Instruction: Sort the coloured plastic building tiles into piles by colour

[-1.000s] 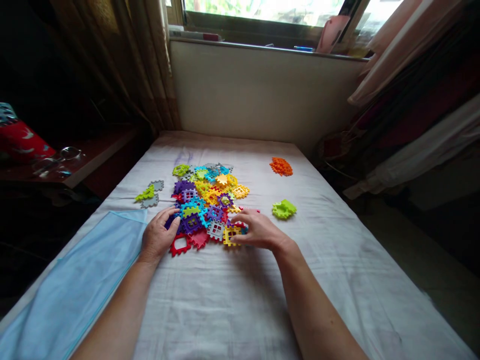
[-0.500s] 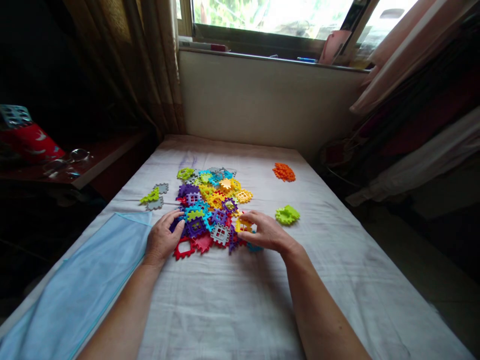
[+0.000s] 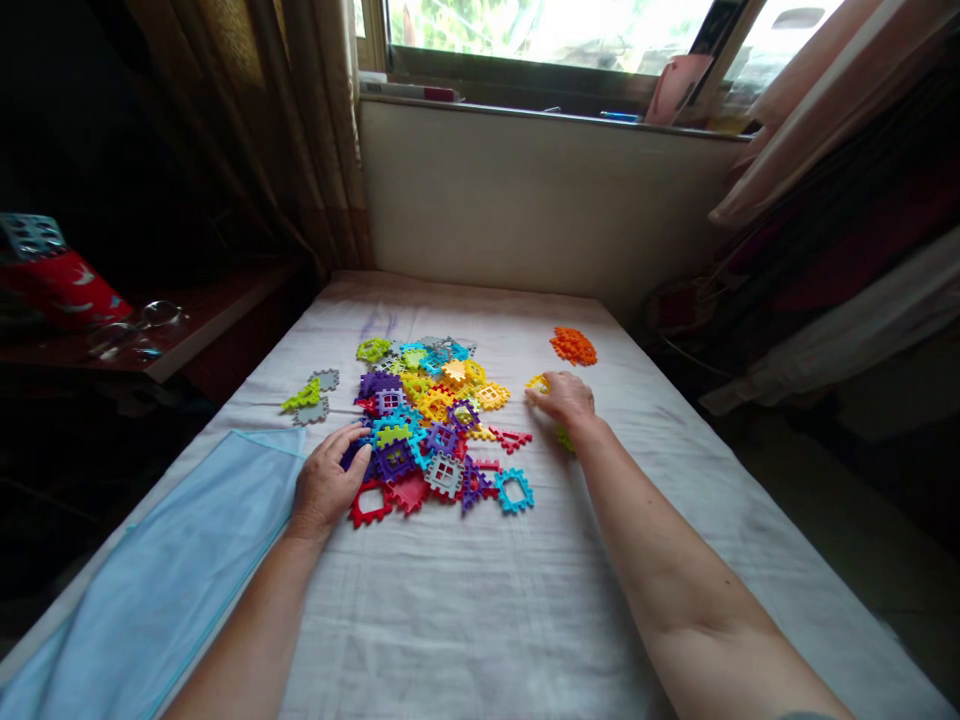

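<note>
A heap of toothed plastic pieces [image 3: 405, 400] in many colours lies on the sheet-covered surface. My left hand [image 3: 330, 480] rests at the heap's left front edge, fingers apart, touching purple pieces. To the right of the heap, my right hand [image 3: 564, 398] is closed on a yellow piece [image 3: 537, 383], which it partly covers. Just behind that hand is a pile of orange pieces [image 3: 574, 346]. Green pieces [image 3: 564, 438] are mostly hidden under my right wrist. A blue square frame [image 3: 514, 491] and a red triangular piece [image 3: 511, 439] lie at the heap's right side.
Green and grey pieces [image 3: 309, 396] lie left of the heap. A light blue cloth [image 3: 172, 560] covers the left side of the bed. Glasses [image 3: 154, 316] and a red container [image 3: 71, 288] stand on a dark table at left. Clothes hang at right.
My right hand has moved away from the heap, back and to the right, with the yellow piece. The blue frame and red triangle are now uncovered. My left hand has hardly moved.
</note>
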A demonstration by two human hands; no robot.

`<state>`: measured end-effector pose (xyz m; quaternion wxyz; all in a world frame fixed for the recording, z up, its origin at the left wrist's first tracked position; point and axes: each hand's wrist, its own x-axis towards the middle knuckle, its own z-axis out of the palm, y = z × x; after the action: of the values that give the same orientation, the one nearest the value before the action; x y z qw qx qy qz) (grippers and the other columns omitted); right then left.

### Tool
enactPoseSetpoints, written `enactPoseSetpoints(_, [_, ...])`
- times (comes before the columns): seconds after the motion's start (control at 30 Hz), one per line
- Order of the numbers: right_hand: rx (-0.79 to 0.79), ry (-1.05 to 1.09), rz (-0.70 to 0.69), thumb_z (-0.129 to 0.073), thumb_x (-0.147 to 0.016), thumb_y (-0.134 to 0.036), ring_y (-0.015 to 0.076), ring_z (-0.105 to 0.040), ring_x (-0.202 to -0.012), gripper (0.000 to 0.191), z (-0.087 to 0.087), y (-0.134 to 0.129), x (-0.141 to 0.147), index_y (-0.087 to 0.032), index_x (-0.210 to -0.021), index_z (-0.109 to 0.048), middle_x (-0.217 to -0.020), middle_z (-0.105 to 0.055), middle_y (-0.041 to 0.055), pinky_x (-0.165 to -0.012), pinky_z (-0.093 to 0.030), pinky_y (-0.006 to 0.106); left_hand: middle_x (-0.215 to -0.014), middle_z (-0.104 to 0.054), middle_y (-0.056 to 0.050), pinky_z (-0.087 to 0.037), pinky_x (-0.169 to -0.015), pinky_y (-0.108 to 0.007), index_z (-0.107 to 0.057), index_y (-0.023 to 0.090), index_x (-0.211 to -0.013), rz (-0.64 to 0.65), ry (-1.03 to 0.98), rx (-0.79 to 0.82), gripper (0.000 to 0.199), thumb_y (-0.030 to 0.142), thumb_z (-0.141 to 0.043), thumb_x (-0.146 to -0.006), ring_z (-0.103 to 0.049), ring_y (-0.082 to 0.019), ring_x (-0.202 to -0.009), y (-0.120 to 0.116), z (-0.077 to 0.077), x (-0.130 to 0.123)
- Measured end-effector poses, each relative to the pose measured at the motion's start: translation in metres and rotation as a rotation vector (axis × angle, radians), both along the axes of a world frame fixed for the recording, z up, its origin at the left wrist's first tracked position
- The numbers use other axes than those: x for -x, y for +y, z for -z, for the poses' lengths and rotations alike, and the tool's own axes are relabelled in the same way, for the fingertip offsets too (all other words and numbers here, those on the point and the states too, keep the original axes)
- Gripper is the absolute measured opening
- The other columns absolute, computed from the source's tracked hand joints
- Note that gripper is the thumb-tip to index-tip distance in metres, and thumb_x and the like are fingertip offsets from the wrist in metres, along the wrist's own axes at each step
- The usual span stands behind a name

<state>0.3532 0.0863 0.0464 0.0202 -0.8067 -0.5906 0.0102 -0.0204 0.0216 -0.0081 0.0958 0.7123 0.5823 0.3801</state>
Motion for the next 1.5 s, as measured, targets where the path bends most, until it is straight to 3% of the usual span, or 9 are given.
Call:
enactPoseSetpoints(0.23, [0.037,0.020,0.006,-0.054,-0.087,-0.048,0.0311,-0.062,-0.111,0.047,0.009,0.008,0.008,-0.016,-0.118,-0.069,-0.122,-0.066,0.0182,-0.087,-0.047,0.037,-0.119,-0.071,-0.008,-0.050,-0.102,-0.040,-0.070,0.021,-0.104,0.002,0.010,-0.007,0.036,0.043,-0.048,-0.087,-0.066,-0.024,-0.112,-0.001,-0.001,0.000])
enactPoseSetpoints(0.4, [-0.174,0.103,-0.022,-0.053,-0.089,-0.035,0.0301,-0.054,-0.120,0.047,0.016,0.000,0.017,-0.020,-0.132,-0.061,-0.134,-0.061,0.0135,-0.095,-0.043,0.040,-0.120,-0.071,-0.008,-0.050,-0.103,-0.041,-0.070,0.021,-0.105,0.004,0.018,0.006,0.037,0.044,-0.048,-0.087,-0.066,-0.025,-0.113,-0.001,-0.001,0.000])
enactPoseSetpoints(0.53, [-0.334,0.226,-0.154,-0.052,-0.090,-0.035,0.0263,-0.056,-0.114,0.037,0.030,-0.014,0.037,-0.021,-0.121,-0.068,-0.123,-0.067,0.0099,-0.095,-0.040,0.037,-0.121,-0.070,-0.009,-0.049,-0.103,-0.041,-0.071,0.020,-0.106,0.002,0.022,0.018,0.038,0.044,-0.048,-0.087,-0.065,-0.025,-0.113,-0.001,-0.001,0.000])
enactPoseSetpoints(0.73, [-0.387,0.227,-0.244,-0.060,-0.087,-0.037,0.0256,-0.056,-0.109,0.032,0.043,-0.023,0.061,-0.021,-0.112,-0.071,-0.118,-0.069,0.0082,-0.094,-0.038,0.036,-0.121,-0.070,-0.009,-0.049,-0.103,-0.042,-0.070,0.020,-0.106,0.003,0.034,0.017,0.038,0.044,-0.048,-0.088,-0.065,-0.025,-0.113,-0.001,-0.001,0.000])
enactPoseSetpoints(0.97, [-0.304,0.199,-0.207,-0.064,-0.084,-0.039,0.0276,-0.055,-0.111,0.035,0.038,-0.023,0.067,-0.020,-0.112,-0.071,-0.121,-0.068,0.0094,-0.092,-0.037,0.037,-0.121,-0.070,-0.009,-0.049,-0.104,-0.042,-0.070,0.020,-0.107,0.009,0.037,0.005,0.038,0.045,-0.048,-0.089,-0.065,-0.024,-0.114,-0.002,-0.001,0.000])
enactPoseSetpoints(1.2, [-0.330,0.213,-0.197,-0.061,-0.086,-0.037,0.0268,-0.056,-0.111,0.036,0.034,-0.023,0.063,-0.020,-0.117,-0.068,-0.119,-0.068,0.0094,-0.092,-0.038,0.037,-0.121,-0.070,-0.009,-0.049,-0.104,-0.043,-0.070,0.021,-0.107,0.007,0.037,0.000,0.037,0.045,-0.048,-0.089,-0.065,-0.025,-0.113,-0.001,0.002,0.001])
enactPoseSetpoints(1.5, [-0.245,0.128,0.048,-0.056,-0.091,-0.039,0.0297,-0.052,-0.117,0.043,0.021,-0.021,0.022,-0.020,-0.128,-0.062,-0.129,-0.063,0.0130,-0.093,-0.038,0.040,-0.121,-0.070,-0.008,-0.049,-0.105,-0.042,-0.070,0.021,-0.107,0.008,0.044,0.004,0.037,0.045,-0.048,-0.089,-0.065,-0.025,-0.114,-0.001,0.002,0.001])
